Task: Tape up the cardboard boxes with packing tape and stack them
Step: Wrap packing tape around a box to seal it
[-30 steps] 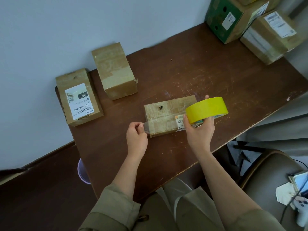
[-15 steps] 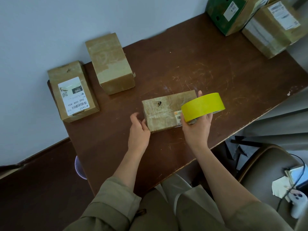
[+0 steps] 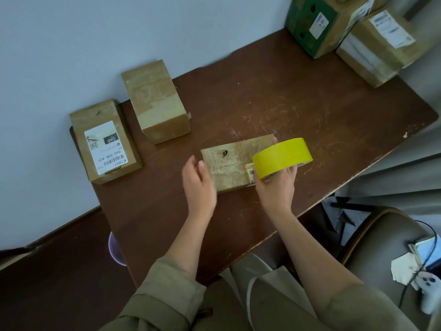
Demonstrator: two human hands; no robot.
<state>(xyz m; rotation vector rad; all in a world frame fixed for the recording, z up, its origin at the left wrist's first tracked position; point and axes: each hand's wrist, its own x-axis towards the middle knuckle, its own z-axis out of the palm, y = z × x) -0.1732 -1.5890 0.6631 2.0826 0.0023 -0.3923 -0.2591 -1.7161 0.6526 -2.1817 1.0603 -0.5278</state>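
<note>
Cardboard, in three small brown boxes, occupies the left and middle of your dark brown wooden table (image 3: 298, 111). At far left, on the table's corner by the pale wall, lies a brown cardboard box with a white printed label (image 3: 105, 142). Just to its right, apart from it, stands a taller plain brown cardboard box (image 3: 156, 101) with old tape across its top. Nearer to you, at the centre, lies the flat brown cardboard box with a small hole in its top (image 3: 232, 163); a small barcode sticker sits at its right end.

Your left hand (image 3: 199, 185) is at this box's left end, its fingers straight and relaxed, grasping nothing; whether it touches the cardboard cannot be told. Your right hand (image 3: 278, 187) is at the box's right end, its fingers curled around the yellow roll of packing tape (image 3: 282, 157), which is held on edge over that end.

At the far right corner of the table stand a green-and-brown cardboard box with a white label (image 3: 312, 25) and, beside it, a larger brown cardboard box with a shipping label (image 3: 377, 48).
</note>
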